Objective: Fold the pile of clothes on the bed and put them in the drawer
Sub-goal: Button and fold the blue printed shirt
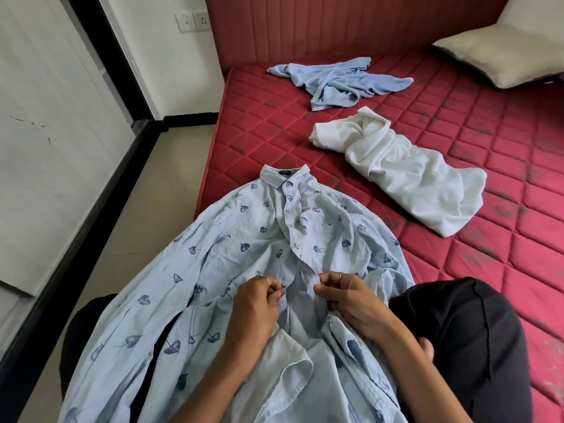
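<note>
**Leaf-print shirt on lap and mattress edge, both hands at the placket**

Leaf-print shirt [244, 239]: pale blue, button-front, dark blue leaf motifs. Lies face up, collar pointing away from the person, upper part on the near corner of the red quilted mattress [457, 132], lower part draped over the person's lap and black trousers [457, 331]. One side hangs off the bed edge toward the floor.

Left hand [256, 303]: fingers curled, pinching the shirt's left front panel just beside the button line. Ring visible.

Right hand [348, 300]: fingers curled, pinching the opposite placket edge. Ring visible. The two hands sit close together, a narrow strip of cloth between them, at mid-shirt below the fastened upper buttons.

Light blue garment [338, 80]: crumpled, far up the mattress, well apart from the hands.

White garment [403, 169]: loosely bunched, between the blue garment and the shirt.

Pillow [500, 56]: far right corner.
</note>
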The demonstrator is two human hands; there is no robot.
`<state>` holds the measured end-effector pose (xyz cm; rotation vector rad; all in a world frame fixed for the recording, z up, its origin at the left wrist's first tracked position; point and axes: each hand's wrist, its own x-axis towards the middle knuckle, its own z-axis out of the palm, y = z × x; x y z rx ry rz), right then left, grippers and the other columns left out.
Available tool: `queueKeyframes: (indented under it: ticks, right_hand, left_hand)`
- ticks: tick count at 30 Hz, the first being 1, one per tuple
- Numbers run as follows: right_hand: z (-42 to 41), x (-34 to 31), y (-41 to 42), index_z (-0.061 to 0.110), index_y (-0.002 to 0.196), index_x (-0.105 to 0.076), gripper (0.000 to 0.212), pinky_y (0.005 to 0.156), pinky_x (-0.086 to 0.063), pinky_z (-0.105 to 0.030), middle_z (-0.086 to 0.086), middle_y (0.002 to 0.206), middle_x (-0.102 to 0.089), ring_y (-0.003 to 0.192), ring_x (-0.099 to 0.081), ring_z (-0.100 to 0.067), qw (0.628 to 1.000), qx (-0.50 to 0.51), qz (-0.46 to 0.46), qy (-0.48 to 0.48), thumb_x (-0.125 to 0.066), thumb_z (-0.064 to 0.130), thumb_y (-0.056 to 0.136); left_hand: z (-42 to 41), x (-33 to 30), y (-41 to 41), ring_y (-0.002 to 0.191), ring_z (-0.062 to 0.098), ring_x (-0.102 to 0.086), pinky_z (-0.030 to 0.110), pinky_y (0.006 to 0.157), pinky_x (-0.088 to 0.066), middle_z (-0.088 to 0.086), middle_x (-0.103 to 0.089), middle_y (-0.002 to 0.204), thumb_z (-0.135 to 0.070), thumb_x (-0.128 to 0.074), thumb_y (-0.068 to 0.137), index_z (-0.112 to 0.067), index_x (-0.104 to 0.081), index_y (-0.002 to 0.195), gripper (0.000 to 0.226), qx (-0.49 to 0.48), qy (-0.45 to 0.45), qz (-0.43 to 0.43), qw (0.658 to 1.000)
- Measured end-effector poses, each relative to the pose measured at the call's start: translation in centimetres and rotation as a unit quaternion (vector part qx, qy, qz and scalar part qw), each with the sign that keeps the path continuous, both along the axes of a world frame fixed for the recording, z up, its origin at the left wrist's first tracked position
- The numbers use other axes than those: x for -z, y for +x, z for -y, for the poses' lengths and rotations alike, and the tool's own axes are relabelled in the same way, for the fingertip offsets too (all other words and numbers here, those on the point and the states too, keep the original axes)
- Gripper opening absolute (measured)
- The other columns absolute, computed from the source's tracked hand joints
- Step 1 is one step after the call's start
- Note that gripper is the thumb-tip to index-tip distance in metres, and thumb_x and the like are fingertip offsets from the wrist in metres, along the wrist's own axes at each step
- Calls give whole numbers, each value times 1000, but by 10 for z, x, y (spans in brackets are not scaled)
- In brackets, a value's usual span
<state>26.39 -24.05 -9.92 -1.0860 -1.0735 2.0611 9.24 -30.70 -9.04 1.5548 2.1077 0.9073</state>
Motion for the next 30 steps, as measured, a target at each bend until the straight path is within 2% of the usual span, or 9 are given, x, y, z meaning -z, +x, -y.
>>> queueKeyframes:
  ticks: [2,4,8,10,13,15,20,25,30]
  right_hand:
    - [3,-3,1,8,78,-64,17,49,-47,-18,-5,66,-67,53,-60,-10,1000,5,15,7,-61,-7,85]
    - [7,-4,2,11,80,-67,11,55,-49,-20,-8,72,-68,58,-60,-12,997,-3,74,33,-68,0,84]
    - [10,-9,3,16,67,-67,18,61,-41,-25,4,60,-61,58,-51,-10,973,4,200,111,-72,11,84]
    - [12,-18,2,11,74,-66,13,58,-38,-27,3,56,-59,53,-47,-10,960,13,242,143,-67,13,87]
    - [13,-36,-4,3,81,-61,11,43,-31,-18,3,50,-54,38,-37,-5,935,8,290,204,-61,13,87]
    - [14,-46,-11,4,77,-59,14,41,-29,-14,3,50,-51,35,-35,-4,911,1,323,255,-63,15,84]
    - [20,-49,-26,8,71,-54,15,44,-30,-18,0,57,-52,46,-37,-9,879,43,369,297,-68,13,75]
    - [26,-45,-28,20,71,-56,17,48,-32,-14,-1,68,-66,47,-47,-2,900,89,347,250,-72,18,76]
    - [32,-44,-27,28,75,-57,17,50,-39,-8,4,72,-68,56,-58,7,902,110,342,238,-72,19,78]
  left_hand:
    - [2,-14,1,65,-2,-58,5,62,-44,-8,-63,71,-1,-65,85,-9,-72,85,10,-3,-2,34,999]
    - [5,-25,4,70,-1,-62,8,64,-48,-10,-63,74,-1,-65,86,-11,-72,87,12,0,3,53,999]
    - [8,-34,13,73,2,-65,15,68,-52,-6,-67,79,-4,-66,86,-13,-72,87,12,8,25,68,997]
    - [6,-36,17,72,2,-65,11,68,-51,-5,-69,81,-4,-66,85,-14,-73,87,12,11,40,63,997]
    - [3,-37,24,70,1,-64,7,67,-48,-3,-69,83,-3,-66,85,-14,-73,87,13,16,47,60,997]
    - [2,-38,28,71,2,-64,7,68,-48,-2,-69,84,-3,-65,85,-13,-73,88,13,20,46,70,996]
    - [4,-39,35,74,4,-65,8,70,-48,-1,-69,87,0,-62,85,-12,-73,92,17,10,43,86,995]
    - [6,-34,37,79,2,-62,3,69,-44,-4,-68,87,1,-62,85,-13,-72,91,18,-11,54,97,994]
    - [4,-31,38,72,2,-63,6,69,-46,-3,-68,84,1,-63,84,-13,-71,87,17,-15,66,99,993]
